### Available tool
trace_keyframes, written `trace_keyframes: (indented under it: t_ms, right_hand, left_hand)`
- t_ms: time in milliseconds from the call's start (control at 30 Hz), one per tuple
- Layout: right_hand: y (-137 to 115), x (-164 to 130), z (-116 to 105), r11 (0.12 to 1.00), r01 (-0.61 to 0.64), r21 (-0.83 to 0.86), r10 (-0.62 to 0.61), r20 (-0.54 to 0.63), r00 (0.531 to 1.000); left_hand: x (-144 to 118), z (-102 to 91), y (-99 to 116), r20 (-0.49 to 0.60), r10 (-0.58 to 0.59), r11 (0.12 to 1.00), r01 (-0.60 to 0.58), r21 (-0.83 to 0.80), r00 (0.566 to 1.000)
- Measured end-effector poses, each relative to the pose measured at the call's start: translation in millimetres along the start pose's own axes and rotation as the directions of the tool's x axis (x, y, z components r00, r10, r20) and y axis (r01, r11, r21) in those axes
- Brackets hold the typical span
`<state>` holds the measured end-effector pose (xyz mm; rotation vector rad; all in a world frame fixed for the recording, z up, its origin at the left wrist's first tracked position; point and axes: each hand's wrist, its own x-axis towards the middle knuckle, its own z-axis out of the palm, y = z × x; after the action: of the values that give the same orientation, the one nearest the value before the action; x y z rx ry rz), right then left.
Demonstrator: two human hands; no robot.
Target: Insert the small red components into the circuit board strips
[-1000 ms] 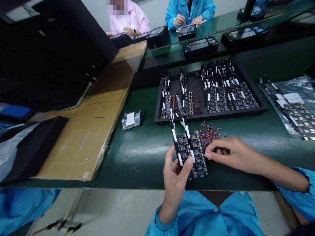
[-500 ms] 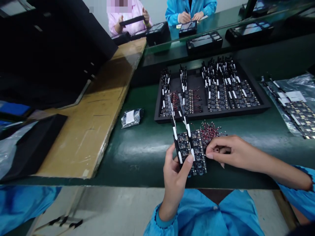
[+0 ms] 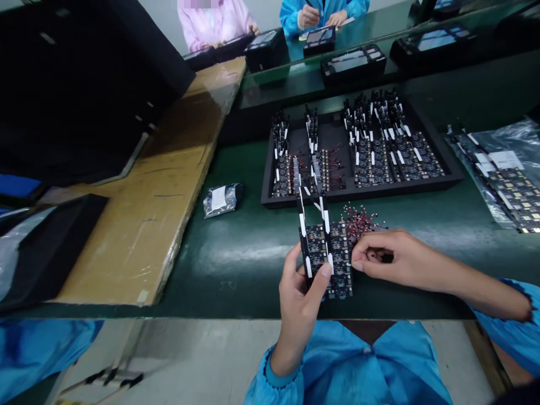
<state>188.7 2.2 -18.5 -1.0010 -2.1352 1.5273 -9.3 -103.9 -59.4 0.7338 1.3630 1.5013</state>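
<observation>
Circuit boards point(image 3: 327, 250) are sitting clamped in the left hand point(image 3: 300, 298). The right hand point(image 3: 394, 260), just beside them, is pinching together near the red wires point(image 3: 358, 220). A loosening grip could be letting the boards slide onto the surface point(image 3: 236, 264).

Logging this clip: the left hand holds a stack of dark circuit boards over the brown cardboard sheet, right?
Not quite. In the head view the left hand holds the stack of dark circuit boards over the green table top; the brown cardboard sheet lies further left.

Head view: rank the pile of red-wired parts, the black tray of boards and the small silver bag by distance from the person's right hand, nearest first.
From the right hand:
1. Pile of red-wired parts: just beyond the fingertips, touching or nearly so.
2. Black tray: farther back on the green bench, behind the pile.
3. Small silver bag: far off to the left, beside the cardboard sheet.
</observation>
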Motion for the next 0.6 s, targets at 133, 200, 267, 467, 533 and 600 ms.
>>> trace_keyframes:
  t_ms: [133,200,267,467,533,600]
  right_hand:
    - [1.4,0.4,1.0,0.999,0.045,-0.002,-0.045,-0.036,0.998]
    - [1.5,0.6,1.0,0.998,0.055,-0.008,-0.055,-0.048,0.997]
    - [0.3,0.7,0.9,0.998,0.054,-0.013,-0.055,-0.048,0.997]
    - [-1.8,1.5,2.1,1.0,0.009,-0.003,-0.009,-0.055,0.998]
    - [-0.8,1.7,2.4,1.0,-0.02,0.012,0.021,-0.049,0.999]
    - [0.2,1.6,1.9,0.998,-0.057,0.028,0.058,-0.036,0.998]
  left_hand:
    - [-0.3,0.9,1.4,-0.009,-0.008,1.0,0.008,-0.001,1.0]
    - [-0.6,1.1,1.9,-0.007,-0.009,1.0,0.009,0.004,1.0]
    - [-0.9,1.0,2.1,-0.002,-0.006,1.0,0.006,0.014,1.0]
    - [-1.0,-0.1,0.5,-0.001,0.006,0.999,-0.006,0.035,1.0]
    - [-0.9,-0.4,0.4,0.004,0.01,0.999,-0.01,0.035,1.0]
    - [-1.0,-0.6,0.6,0.008,0.013,0.999,-0.013,0.046,1.0]
